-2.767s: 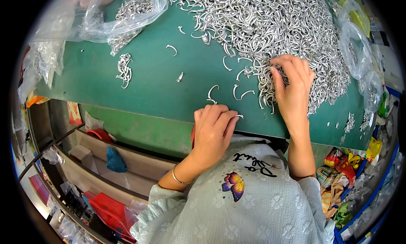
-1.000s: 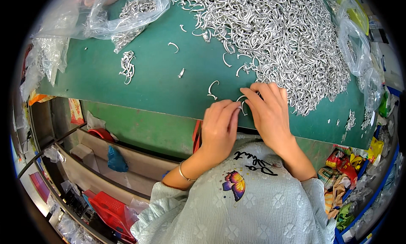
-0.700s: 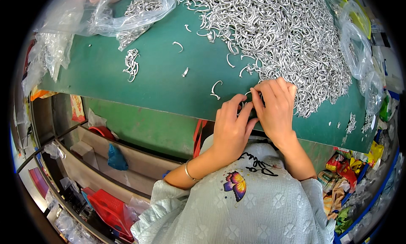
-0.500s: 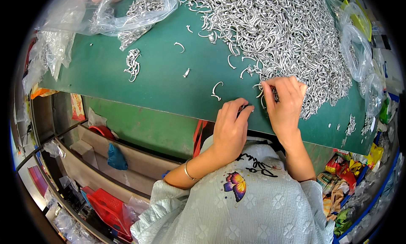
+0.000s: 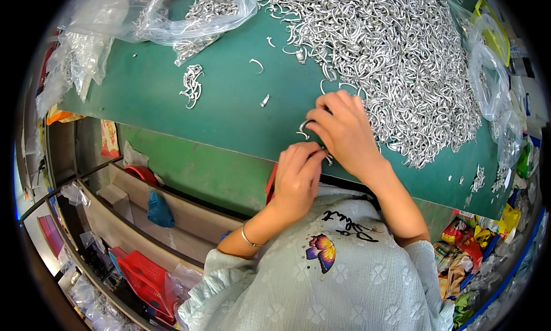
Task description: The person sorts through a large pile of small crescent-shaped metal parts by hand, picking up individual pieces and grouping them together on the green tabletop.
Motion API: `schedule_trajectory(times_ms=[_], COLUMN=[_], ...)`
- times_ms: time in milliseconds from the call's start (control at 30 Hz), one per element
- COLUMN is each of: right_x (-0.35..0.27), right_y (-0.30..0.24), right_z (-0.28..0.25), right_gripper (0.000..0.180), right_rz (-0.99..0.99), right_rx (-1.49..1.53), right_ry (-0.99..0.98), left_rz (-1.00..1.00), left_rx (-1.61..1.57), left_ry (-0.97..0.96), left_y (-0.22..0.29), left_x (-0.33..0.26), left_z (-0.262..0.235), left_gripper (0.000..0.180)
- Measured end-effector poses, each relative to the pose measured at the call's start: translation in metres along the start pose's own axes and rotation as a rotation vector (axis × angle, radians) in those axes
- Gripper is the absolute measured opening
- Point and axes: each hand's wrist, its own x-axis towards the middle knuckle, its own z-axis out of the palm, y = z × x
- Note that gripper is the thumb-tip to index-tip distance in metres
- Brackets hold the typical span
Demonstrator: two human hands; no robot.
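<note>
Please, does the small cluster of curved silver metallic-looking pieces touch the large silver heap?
Apart. The head view shows green tabletop separating the small cluster from the large silver heap.

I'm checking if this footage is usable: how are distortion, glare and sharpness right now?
Head view: black corners, edges bending near the rim; head view: whitish glare on the upper-left bag; head view: butterfly print clear, but the piece in the left hand too small to make out well.
</note>
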Motion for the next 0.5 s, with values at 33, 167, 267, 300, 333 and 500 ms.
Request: schedule_trajectory(times_ms=[33, 167, 267, 300, 333, 500], right_x=[0.0, -0.006, -0.01, -0.01, -0.01, -0.013], right_y=[0.002, 0.009, 0.01, 0.008, 0.006, 0.001], right_z=[0.0, -0.009, -0.017, -0.019, -0.02, -0.023], right_gripper=[0.016, 0.013, 0.014, 0.014, 0.014, 0.015], right_rz=[0.016, 0.103, 0.144, 0.145, 0.146, 0.15], right_rx=[-0.049, -0.147, -0.136, -0.112, -0.088, -0.034], right_ry=[0.029, 0.091, 0.087, 0.095, 0.102, 0.094], left_rz=[-0.009, -0.025, -0.001, 0.025, 0.016, -0.012], left_rx=[0.028, 0.061, 0.165, 0.224, 0.168, 0.145], left_ry=[0.016, 0.065, 0.023, 0.016, -0.021, -0.02], left_y=[-0.003, -0.012, -0.01, -0.011, -0.016, -0.03], left_x=[0.001, 0.008, 0.018, 0.023, 0.023, 0.019], left_z=[-0.004, -0.01, -0.015, -0.017, -0.017, -0.023], left_gripper=[0.027, 0.029, 0.027, 0.026, 0.026, 0.024])
